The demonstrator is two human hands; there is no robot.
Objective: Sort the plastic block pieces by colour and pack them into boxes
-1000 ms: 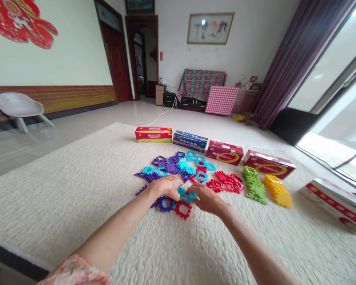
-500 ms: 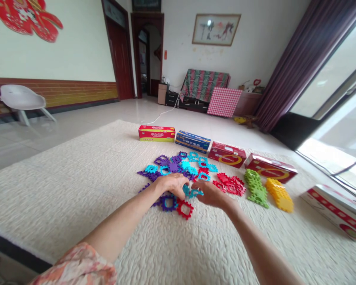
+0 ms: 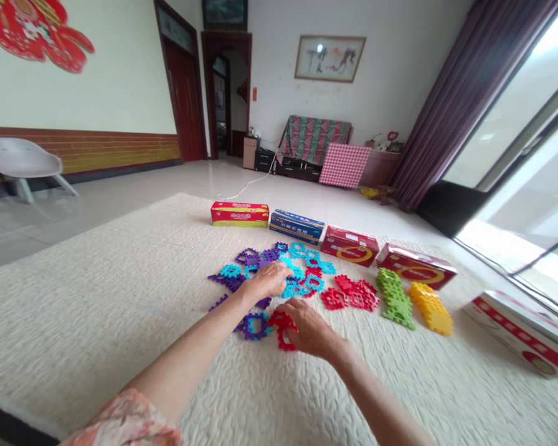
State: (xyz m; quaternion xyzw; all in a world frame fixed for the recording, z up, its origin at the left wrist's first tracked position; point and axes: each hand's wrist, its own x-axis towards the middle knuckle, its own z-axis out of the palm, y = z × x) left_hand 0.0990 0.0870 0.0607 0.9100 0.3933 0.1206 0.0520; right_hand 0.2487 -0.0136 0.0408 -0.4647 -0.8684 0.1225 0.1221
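Observation:
My left hand [image 3: 270, 280] reaches over the pile of light-blue interlocking plastic pieces [image 3: 294, 288], its fingers stretched out and nothing visibly gripped. Purple pieces [image 3: 232, 283] lie beside and partly under that arm. Nearer to me, my right hand [image 3: 309, 327] is closed with thumb and fingers about a red notched square piece [image 3: 287, 339], which it partly hides. A purple square piece [image 3: 255, 326] sits just left of it. Further right, red pieces [image 3: 363, 296] form a separate heap.
Green pieces [image 3: 394, 298] and yellow pieces [image 3: 431, 308] lie in rows on the right. Behind stand a red-and-yellow box [image 3: 240, 215], a blue box [image 3: 297, 227] and two dark red boxes [image 3: 350, 246]. A white-and-red box [image 3: 523, 334] is at far right, on the cream quilted mat [image 3: 121, 285].
The light-blue piece between my hands has been let go into the pile. My left hand has moved slightly up; my right hand has come down and nearer, onto the red piece.

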